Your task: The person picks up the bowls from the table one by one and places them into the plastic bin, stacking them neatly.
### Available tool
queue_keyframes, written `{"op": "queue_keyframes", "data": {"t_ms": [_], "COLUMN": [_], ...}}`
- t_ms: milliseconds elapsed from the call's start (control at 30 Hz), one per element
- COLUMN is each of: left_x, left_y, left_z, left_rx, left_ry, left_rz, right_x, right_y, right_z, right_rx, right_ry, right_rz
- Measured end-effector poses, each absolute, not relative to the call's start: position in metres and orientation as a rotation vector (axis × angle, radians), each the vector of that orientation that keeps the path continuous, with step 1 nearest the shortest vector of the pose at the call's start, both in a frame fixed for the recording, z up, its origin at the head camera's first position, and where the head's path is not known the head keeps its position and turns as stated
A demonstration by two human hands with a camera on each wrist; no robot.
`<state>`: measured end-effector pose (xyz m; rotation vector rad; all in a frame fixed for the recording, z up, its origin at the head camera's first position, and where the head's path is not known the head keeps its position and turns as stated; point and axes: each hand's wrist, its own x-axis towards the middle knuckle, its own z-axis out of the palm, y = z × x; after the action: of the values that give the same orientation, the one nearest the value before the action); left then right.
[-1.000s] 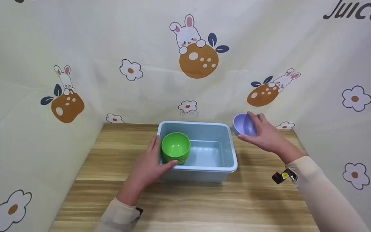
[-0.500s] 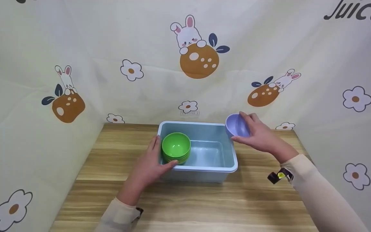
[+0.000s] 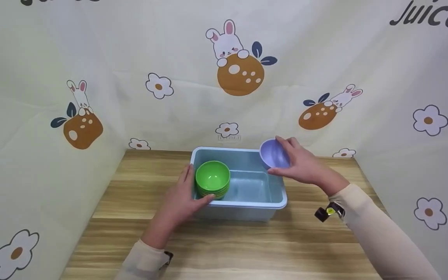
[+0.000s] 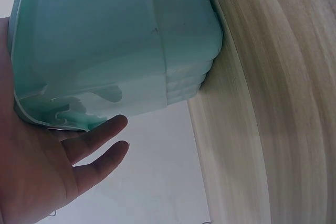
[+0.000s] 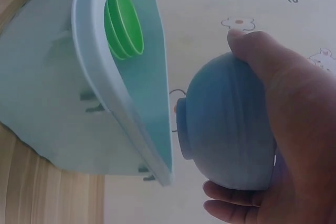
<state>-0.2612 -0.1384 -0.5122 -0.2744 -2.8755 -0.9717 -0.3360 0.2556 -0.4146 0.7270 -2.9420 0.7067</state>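
Observation:
A purple bowl (image 3: 275,153) hangs tilted over the back right of a light blue plastic bin (image 3: 239,204). My right hand (image 3: 301,165) grips it with thumb and fingers on opposite sides of the rim; in the right wrist view the bowl's foot (image 5: 182,128) points toward the bin. A stack of several green bowls (image 3: 213,177) stands upright inside the bin's left end. My left hand (image 3: 179,200) rests at the bin's left front corner, thumb over the front rim, fingers along the left side. In the left wrist view its fingers (image 4: 105,132) are extended and spread beside the bin's outer wall.
The bin stands on a wood-grain table (image 3: 224,249). Behind and at both sides hangs a cream curtain (image 3: 185,116) printed with rabbits, oranges and flowers. Small cameras are strapped at the wrists, the right one (image 3: 327,212) showing most.
My right hand has carried the purple bowl leftward, from beside the bin's right edge to over its back right part. My left hand, the bin and the green bowls have stayed put.

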Motion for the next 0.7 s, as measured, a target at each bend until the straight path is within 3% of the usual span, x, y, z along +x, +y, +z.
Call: {"op": "queue_keyframes", "data": {"t_ms": [700], "left_x": [-0.262], "left_y": [-0.141], "left_z": [-0.513], "left_rx": [-0.287], "left_ry": [-2.877], "left_rz": [-0.956], "right_x": [-0.340], "right_y": [0.214], "right_z": [-0.407], "right_rx": [0.927], "right_ry": [-2.995], "right_rz": [0.691]}}
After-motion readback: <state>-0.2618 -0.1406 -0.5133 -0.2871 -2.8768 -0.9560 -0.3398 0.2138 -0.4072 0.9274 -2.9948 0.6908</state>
